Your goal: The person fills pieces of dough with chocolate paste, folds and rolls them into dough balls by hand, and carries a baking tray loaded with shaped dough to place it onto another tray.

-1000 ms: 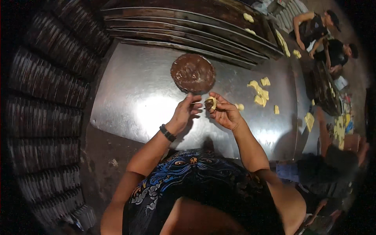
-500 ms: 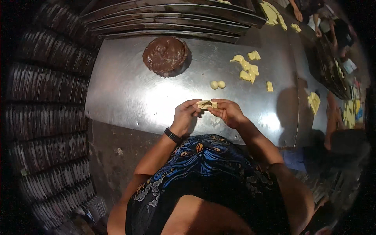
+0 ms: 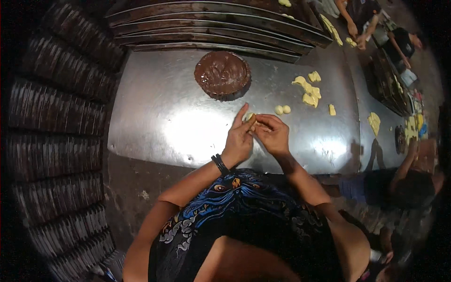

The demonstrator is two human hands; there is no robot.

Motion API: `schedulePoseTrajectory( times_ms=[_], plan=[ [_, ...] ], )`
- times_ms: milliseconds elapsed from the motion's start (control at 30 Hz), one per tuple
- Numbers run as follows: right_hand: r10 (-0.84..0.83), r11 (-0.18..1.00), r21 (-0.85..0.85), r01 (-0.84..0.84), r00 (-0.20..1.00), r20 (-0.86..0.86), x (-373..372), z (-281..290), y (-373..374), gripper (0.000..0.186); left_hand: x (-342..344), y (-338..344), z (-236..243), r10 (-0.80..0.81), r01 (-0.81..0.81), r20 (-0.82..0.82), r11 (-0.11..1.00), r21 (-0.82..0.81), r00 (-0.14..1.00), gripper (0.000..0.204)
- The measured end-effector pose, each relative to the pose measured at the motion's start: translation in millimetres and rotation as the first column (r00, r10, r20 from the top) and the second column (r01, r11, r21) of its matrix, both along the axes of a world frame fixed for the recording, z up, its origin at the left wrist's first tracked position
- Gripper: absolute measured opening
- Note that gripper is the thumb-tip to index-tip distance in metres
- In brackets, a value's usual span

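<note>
Between my hands is a small piece of pale yellow dough (image 3: 251, 117), largely hidden by my fingers. My left hand (image 3: 238, 141) cups it from the left, with one finger pointing up and outward. From the right, my right hand (image 3: 274, 136) pinches the dough with thumb and fingers bent together. Both hands are just above the metal table (image 3: 155, 101). Beyond them stands a round mound of glossy brown paste (image 3: 222, 74). Just past my right hand lie two small dough balls (image 3: 282, 110), side by side and touching.
Flat, torn dough pieces (image 3: 308, 91) lie at the right of the table, with a small strip (image 3: 332, 110) nearby. Stacked dark trays (image 3: 211, 28) line the back edge. Racks of trays (image 3: 56, 110) fill the left. Other people (image 3: 361, 19) work at the far right.
My hands have drawn together and turned upward around the dough, which was stretched between both hands with a dark hollow showing. The whole view has shifted slightly.
</note>
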State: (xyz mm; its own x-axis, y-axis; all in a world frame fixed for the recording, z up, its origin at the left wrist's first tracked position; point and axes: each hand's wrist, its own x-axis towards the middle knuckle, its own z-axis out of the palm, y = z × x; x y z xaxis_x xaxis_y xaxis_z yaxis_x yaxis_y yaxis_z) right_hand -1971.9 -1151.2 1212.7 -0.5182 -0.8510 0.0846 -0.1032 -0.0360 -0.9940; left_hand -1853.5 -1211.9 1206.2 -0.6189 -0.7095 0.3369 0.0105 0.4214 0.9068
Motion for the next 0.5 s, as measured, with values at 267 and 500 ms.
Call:
schedulePoseTrajectory(
  times_ms=[267, 500],
  plan=[
    [-0.391, 0.85, -0.089, 0.52, 0.506, -0.769, 3, -61, 63, 0.01, 26, -8, -19, -0.511, 0.492, 0.026, 0.841, 0.225, 0.859, 0.034],
    [0.283, 0.823, 0.552, -0.13, 0.938, -0.202, -36, -1, 69, 0.011, 57, -43, -53, -0.216, 0.164, 0.122, 0.928, 0.334, 0.969, 0.022]
  ],
)
